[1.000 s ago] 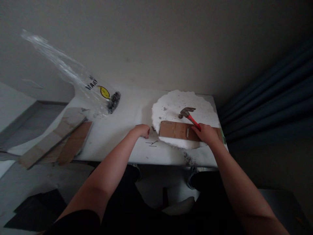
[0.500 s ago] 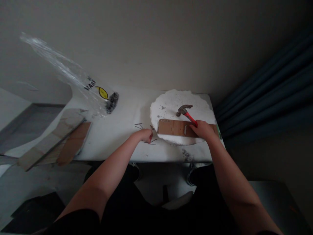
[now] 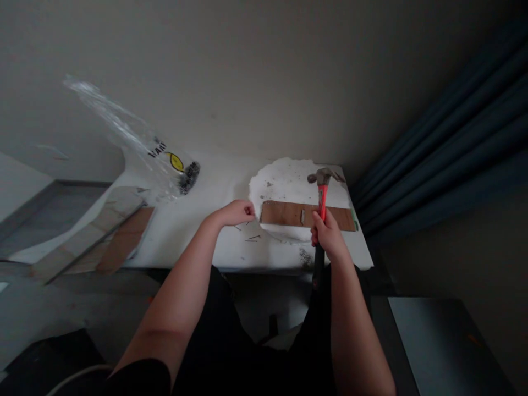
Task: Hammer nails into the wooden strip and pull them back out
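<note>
My right hand [image 3: 326, 235] is wrapped round the red and black handle of a claw hammer [image 3: 322, 190], whose metal head is raised over the far side of a round white foam disc [image 3: 284, 184]. A brown board [image 3: 289, 213] lies across that disc. My left hand [image 3: 237, 212] is closed in a pinch just left of the board's end, over the white table [image 3: 206, 220]; what it pinches is too small to make out. A few loose nails [image 3: 252, 238] lie on the table below that hand.
A clear plastic bag [image 3: 165, 162] with a yellow label and dark contents lies at the table's back left. Wooden boards [image 3: 119, 236] are stacked at the left end. Dark blue curtains [image 3: 445, 148] hang to the right, and a grey surface [image 3: 441, 341] sits low on the right.
My right hand has lifted the hammer off the foam disc and swung its handle upright toward me. My left hand moved from the loose nails up toward the board's left end.
</note>
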The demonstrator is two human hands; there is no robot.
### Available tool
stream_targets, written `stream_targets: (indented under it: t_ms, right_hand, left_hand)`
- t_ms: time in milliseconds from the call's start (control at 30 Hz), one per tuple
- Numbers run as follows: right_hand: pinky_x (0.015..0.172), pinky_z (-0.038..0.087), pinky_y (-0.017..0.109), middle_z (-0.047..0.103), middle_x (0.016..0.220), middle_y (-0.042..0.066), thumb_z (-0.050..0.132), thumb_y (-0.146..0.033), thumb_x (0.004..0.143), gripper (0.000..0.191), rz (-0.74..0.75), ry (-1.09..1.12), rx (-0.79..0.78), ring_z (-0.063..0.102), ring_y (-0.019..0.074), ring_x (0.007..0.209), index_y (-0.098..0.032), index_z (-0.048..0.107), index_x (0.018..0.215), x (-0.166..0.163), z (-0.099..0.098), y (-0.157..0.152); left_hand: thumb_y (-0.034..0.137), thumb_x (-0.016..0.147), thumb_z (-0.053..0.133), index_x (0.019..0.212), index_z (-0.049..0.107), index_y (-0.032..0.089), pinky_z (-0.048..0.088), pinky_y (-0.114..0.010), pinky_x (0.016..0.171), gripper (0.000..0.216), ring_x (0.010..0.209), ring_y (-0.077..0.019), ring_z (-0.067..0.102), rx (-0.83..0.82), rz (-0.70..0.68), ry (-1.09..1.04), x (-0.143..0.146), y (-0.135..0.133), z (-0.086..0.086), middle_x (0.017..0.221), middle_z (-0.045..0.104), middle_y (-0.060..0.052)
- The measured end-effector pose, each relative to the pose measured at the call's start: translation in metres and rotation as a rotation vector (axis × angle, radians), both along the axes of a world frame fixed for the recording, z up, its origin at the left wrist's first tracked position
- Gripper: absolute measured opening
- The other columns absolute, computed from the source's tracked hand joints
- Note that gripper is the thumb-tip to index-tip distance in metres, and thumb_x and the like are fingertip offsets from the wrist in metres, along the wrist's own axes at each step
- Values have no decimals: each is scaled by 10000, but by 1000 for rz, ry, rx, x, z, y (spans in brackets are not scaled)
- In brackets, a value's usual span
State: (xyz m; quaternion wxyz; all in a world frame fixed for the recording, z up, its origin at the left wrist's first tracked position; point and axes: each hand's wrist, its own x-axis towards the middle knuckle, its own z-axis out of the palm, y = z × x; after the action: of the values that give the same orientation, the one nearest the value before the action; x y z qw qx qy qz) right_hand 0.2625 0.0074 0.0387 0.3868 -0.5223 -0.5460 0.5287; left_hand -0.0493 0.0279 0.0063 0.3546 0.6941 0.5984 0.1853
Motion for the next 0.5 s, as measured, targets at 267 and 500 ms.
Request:
stream_targets:
  t_ms: [267, 500]
  right_hand:
    - [426, 385, 251, 502, 640, -42, 560, -498, 838, 377, -51, -235, 102, 469, 128, 486, -210, 523, 1079, 13, -9, -15]
    - [487, 421, 267, 539, 656, -21, 552, -524, 832, 415, 23, -222, 108, 507, 143, 529, -196, 562, 1085, 6, -18, -11]
  left_hand:
    - [273, 768, 628, 815, 581, 182, 484, -281, 718, 113, 716, -139, 599, 381, 254, -365, 72, 45, -19, 790, 646, -13]
    - [184, 790, 625, 847, 531, 179, 495, -273, 721, 110, 683, -119, 631, 407, 473, -624, 54, 67, -29, 741, 629, 4]
